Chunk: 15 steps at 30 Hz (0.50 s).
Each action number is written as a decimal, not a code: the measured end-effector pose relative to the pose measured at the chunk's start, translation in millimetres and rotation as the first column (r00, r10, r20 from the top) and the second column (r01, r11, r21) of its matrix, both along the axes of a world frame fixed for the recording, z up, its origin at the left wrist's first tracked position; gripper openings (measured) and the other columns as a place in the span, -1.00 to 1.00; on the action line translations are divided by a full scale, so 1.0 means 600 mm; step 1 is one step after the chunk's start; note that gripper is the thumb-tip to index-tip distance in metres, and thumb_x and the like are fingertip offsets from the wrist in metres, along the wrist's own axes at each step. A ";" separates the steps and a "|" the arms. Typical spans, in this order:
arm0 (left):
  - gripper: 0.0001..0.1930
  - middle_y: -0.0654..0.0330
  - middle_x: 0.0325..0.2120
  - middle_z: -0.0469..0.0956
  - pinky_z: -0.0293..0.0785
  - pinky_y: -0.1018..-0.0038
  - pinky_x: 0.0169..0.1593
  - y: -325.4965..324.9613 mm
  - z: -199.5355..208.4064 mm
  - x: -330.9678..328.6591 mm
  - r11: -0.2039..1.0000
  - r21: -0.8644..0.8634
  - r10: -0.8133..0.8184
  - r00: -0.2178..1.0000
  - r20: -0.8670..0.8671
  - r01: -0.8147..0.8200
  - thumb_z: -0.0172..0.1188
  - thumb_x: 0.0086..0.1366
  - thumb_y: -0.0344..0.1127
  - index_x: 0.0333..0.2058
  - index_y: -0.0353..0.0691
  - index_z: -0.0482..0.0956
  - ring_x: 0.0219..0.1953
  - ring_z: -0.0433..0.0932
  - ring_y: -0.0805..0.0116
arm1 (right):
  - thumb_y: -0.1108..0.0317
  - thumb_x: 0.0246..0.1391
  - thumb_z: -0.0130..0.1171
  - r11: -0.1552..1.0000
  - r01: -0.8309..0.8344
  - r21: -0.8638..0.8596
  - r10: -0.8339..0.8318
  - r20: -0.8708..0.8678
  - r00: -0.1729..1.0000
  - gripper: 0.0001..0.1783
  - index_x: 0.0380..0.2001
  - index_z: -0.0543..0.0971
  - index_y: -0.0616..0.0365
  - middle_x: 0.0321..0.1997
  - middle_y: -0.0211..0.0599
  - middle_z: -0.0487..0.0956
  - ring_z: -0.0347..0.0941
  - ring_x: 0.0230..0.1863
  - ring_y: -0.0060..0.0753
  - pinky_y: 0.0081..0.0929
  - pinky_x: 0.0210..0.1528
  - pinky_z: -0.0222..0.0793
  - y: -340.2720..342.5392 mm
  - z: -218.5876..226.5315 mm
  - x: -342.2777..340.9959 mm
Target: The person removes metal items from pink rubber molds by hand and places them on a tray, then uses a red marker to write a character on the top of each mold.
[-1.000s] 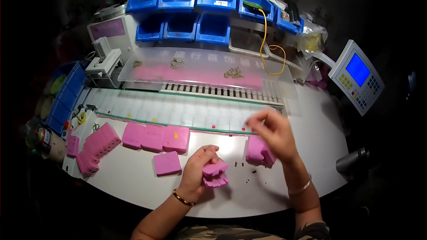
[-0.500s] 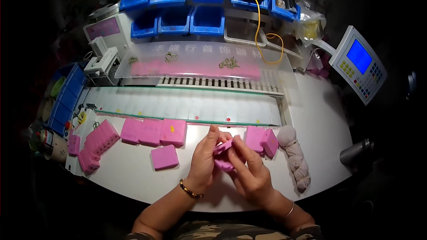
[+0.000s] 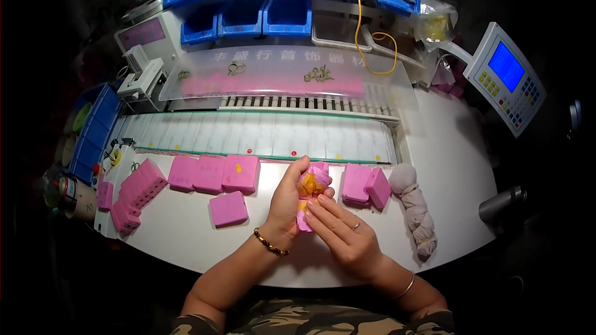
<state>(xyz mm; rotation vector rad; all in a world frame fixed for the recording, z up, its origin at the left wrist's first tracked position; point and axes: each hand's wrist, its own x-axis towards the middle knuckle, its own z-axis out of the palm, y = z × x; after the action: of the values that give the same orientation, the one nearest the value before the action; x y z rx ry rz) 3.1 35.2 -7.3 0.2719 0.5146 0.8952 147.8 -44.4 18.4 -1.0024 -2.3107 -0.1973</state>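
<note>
Pink block [image 3: 315, 172], uneven face patched yellow-orange, between both hands above the smooth white table [image 3: 180, 229]. Forearms angle inward from the lower edge. Left hand [image 3: 287, 201] cupped, gripping the block, thumb pointing away; right hand [image 3: 347, 232] mostly open, straight fingers against its lower part. Lumpy pale cloth bundle [image 3: 413, 208] to the right.

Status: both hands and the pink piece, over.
Left hand: holding yellow-patched pink piece. Right hand: touching it. Pink blocks nearby, apart from hands.
</note>
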 end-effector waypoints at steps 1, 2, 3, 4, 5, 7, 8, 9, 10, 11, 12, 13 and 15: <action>-0.53 0.13 -0.52 0.50 0.44 0.47 -0.47 0.000 -0.002 0.001 1.000 -0.014 -0.008 1.000 -0.023 0.008 -0.05 0.36 0.09 -0.36 -0.27 0.49 -0.51 0.48 0.31 | 0.50 -0.02 0.15 0.998 -0.050 -0.036 0.048 -0.051 0.998 -0.57 0.00 0.59 0.26 0.15 -0.11 0.53 0.46 0.19 -0.12 -0.32 0.17 0.45 0.000 -0.002 0.012; -0.53 0.13 -0.52 0.50 0.44 0.47 -0.47 0.001 -0.003 0.003 1.000 -0.017 -0.009 1.000 -0.023 0.008 -0.05 0.36 0.09 -0.36 -0.27 0.49 -0.51 0.48 0.31 | 0.49 -0.02 0.18 0.992 -0.102 -0.069 0.094 -0.103 0.990 -0.58 -0.01 0.60 0.23 0.14 -0.12 0.53 0.48 0.17 -0.12 -0.31 0.16 0.46 -0.001 -0.004 0.026; -0.54 0.11 -0.54 0.49 0.46 0.42 -0.45 0.000 -0.005 0.004 0.999 -0.038 0.016 1.000 -0.011 -0.016 -0.06 0.37 0.07 -0.36 -0.28 0.49 -0.50 0.48 0.27 | 0.54 -0.03 0.19 1.000 -0.016 -0.012 0.015 -0.091 0.996 -0.58 -0.02 0.61 0.21 0.09 -0.09 0.55 0.51 0.11 -0.09 -0.25 0.12 0.48 0.000 -0.010 0.049; -0.55 0.09 -0.55 0.47 0.47 0.37 -0.43 -0.001 -0.006 0.005 0.998 -0.059 0.037 0.999 0.006 -0.037 -0.07 0.38 0.05 -0.36 -0.29 0.48 -0.50 0.47 0.23 | 0.60 -0.05 0.20 0.996 0.073 0.048 -0.069 -0.079 0.995 -0.57 -0.03 0.61 0.18 0.05 -0.07 0.57 0.53 0.06 -0.05 -0.19 0.09 0.49 0.000 -0.017 0.077; -0.55 0.09 -0.55 0.47 0.47 0.37 -0.43 -0.002 -0.006 0.004 0.997 -0.063 0.040 0.999 0.006 -0.040 -0.07 0.38 0.05 -0.36 -0.29 0.48 -0.50 0.47 0.23 | 0.64 -0.08 0.19 0.974 0.209 0.094 -0.199 -0.103 0.975 -0.48 0.04 0.57 0.16 0.07 -0.01 0.53 0.49 0.08 0.01 -0.12 0.13 0.42 0.006 -0.020 0.102; -0.54 0.06 -0.56 0.45 0.49 0.29 -0.40 -0.001 -0.006 -0.003 0.996 -0.077 0.045 0.999 -0.027 -0.047 -0.09 0.39 0.04 -0.35 -0.31 0.48 -0.50 0.46 0.17 | 0.63 -0.13 0.23 0.845 0.533 -0.046 -0.534 -0.014 0.845 -0.32 0.18 0.46 0.14 0.13 0.04 0.47 0.41 0.15 0.06 -0.10 0.20 0.32 0.006 0.009 0.137; -0.54 0.06 -0.56 0.45 0.49 0.29 -0.40 -0.001 -0.008 -0.005 0.996 -0.079 0.045 0.999 -0.024 -0.046 -0.09 0.39 0.04 -0.35 -0.31 0.48 -0.50 0.46 0.17 | 0.63 -0.13 0.23 0.845 0.533 -0.046 -0.534 -0.010 0.845 -0.32 0.18 0.46 0.14 0.13 0.04 0.47 0.41 0.15 0.06 -0.10 0.20 0.32 0.006 0.005 0.162; -0.52 0.05 -0.55 0.45 0.49 0.28 -0.40 -0.002 -0.009 -0.001 0.997 -0.072 0.024 0.999 -0.031 -0.027 -0.09 0.40 0.06 -0.33 -0.33 0.48 -0.50 0.47 0.16 | 0.62 -0.13 0.24 0.800 0.536 -0.269 -0.555 0.009 0.832 -0.25 0.23 0.38 0.13 0.15 0.05 0.44 0.39 0.15 0.08 -0.11 0.22 0.28 0.001 0.000 0.192; -0.50 0.05 -0.54 0.45 0.50 0.28 -0.40 -0.004 -0.010 -0.001 0.998 -0.065 0.015 0.999 -0.044 -0.018 -0.10 0.40 0.07 -0.32 -0.35 0.47 -0.50 0.47 0.15 | 0.61 -0.14 0.26 0.717 0.505 -0.481 -0.564 0.025 0.825 -0.18 0.29 0.31 0.13 0.17 0.07 0.42 0.37 0.16 0.09 -0.13 0.24 0.25 0.002 -0.005 0.210; -0.50 0.05 -0.54 0.45 0.50 0.28 -0.40 -0.006 -0.007 -0.001 0.998 -0.064 0.012 0.999 -0.039 -0.015 -0.10 0.40 0.07 -0.32 -0.35 0.47 -0.50 0.47 0.15 | 0.63 -0.17 0.26 0.669 0.504 -0.547 -0.584 0.032 0.811 -0.11 0.33 0.26 0.10 0.18 0.05 0.42 0.39 0.13 0.09 -0.17 0.20 0.29 0.001 -0.005 0.217; -0.49 0.05 -0.53 0.46 0.51 0.27 -0.41 -0.009 -0.004 -0.001 0.998 -0.062 0.000 0.997 -0.078 -0.005 -0.11 0.41 0.08 -0.30 -0.36 0.47 -0.49 0.48 0.14 | 0.63 -0.17 0.26 0.670 0.503 -0.546 -0.582 0.035 0.813 -0.11 0.33 0.26 0.10 0.18 0.05 0.42 0.39 0.13 0.09 -0.17 0.20 0.29 0.003 -0.003 0.219; -0.47 0.05 -0.52 0.46 0.52 0.27 -0.42 -0.012 -0.002 0.000 0.998 -0.060 -0.012 0.993 -0.116 0.005 -0.13 0.42 0.09 -0.29 -0.38 0.46 -0.49 0.49 0.14 | 0.65 -0.18 0.26 0.694 0.509 -0.510 -0.556 0.070 0.828 -0.09 0.34 0.24 0.11 0.18 0.03 0.42 0.39 0.12 0.08 -0.17 0.20 0.30 0.004 0.001 0.220; -0.46 0.05 -0.50 0.46 0.53 0.27 -0.42 -0.015 -0.008 0.005 0.999 -0.046 -0.014 0.991 -0.134 0.008 -0.15 0.42 0.09 -0.27 -0.40 0.46 -0.48 0.50 0.13 | 0.66 -0.18 0.26 0.723 0.504 -0.473 -0.522 0.104 0.847 -0.07 0.35 0.23 0.12 0.18 0.02 0.42 0.40 0.10 0.08 -0.18 0.19 0.30 0.003 0.015 0.219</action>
<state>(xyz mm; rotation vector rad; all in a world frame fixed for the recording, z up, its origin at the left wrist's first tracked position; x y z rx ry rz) 6.1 25.9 -12.2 0.2948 0.6569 0.8568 279.3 -42.5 27.2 -1.8873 -2.0259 0.2014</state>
